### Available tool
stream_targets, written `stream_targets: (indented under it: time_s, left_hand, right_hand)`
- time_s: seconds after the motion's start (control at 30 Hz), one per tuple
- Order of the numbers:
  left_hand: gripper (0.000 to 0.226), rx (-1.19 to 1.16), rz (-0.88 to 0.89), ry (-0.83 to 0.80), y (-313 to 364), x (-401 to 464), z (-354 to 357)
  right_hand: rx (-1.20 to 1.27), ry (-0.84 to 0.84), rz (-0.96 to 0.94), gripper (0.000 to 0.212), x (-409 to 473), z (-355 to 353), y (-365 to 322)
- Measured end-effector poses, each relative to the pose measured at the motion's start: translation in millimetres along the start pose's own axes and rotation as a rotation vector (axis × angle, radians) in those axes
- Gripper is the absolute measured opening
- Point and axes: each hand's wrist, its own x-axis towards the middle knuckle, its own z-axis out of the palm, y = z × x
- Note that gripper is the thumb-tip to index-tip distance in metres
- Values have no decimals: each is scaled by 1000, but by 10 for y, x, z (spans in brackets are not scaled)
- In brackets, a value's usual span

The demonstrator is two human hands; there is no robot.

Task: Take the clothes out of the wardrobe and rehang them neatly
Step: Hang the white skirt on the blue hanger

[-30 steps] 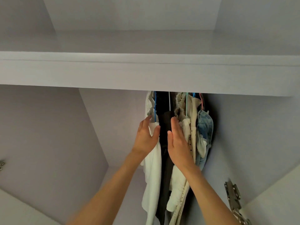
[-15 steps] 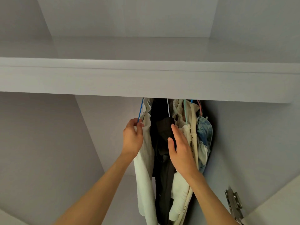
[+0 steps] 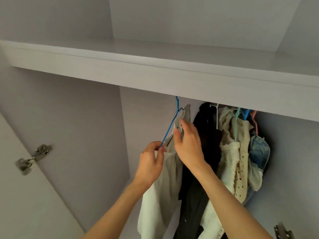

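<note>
Slid the white top [image 3: 162, 190] on its blue hanger [image 3: 170, 124] left, away from the black garment [image 3: 207, 138]; left hand [image 3: 151, 163] pinched the hanger, right hand [image 3: 188, 142] pinched the collar; probably next, needed unhooking.

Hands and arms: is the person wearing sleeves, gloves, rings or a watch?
No. Both arms are bare right down to the picture's bottom edge, so no sleeves show. The left hand and the right hand have no gloves. No rings, watch or bracelet can be seen on the fingers or wrists.

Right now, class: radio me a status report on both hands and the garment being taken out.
Left hand pinches blue hanger end. Right hand grips white garment near collar. Hook's top hidden behind shelf edge. Black garment hangs alongside.
</note>
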Motion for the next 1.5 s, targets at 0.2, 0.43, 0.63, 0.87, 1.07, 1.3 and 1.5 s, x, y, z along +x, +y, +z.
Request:
stream_targets:
  time_s: [0.2,0.43,0.63,0.87,1.07,1.3,1.5]
  left_hand:
    - [15,73,-75,-34,-83,-262,-350]
    - [21,6,-269,-240,-328,-783,-835]
    - [15,129,-330,-34,-463,-1199,-1414]
    - [24,379,-423,277,-692,-2033,-2196]
    - [49,725,-568,344,-631,-2905,-2712]
    - [39,819,-585,422,-256,-3973,-3085]
    - [39,1061,-608,798,-21,-4794,-3319]
  right_hand:
    - [781,-172,566,11,104,319,-417]
    - [950,-470,795,20,-254,615,-447]
    - [487,-835,567,24,-613,784,-694]
    - [158,-848,247,37,-1251,954,-1145]
    - [315,-890,46,37,-1721,1091,-1696]
    - [478,-1053,-226,39,-2331,1358,-2552]
    - [530,-1209,-535,41,-2920,1585,-3304]
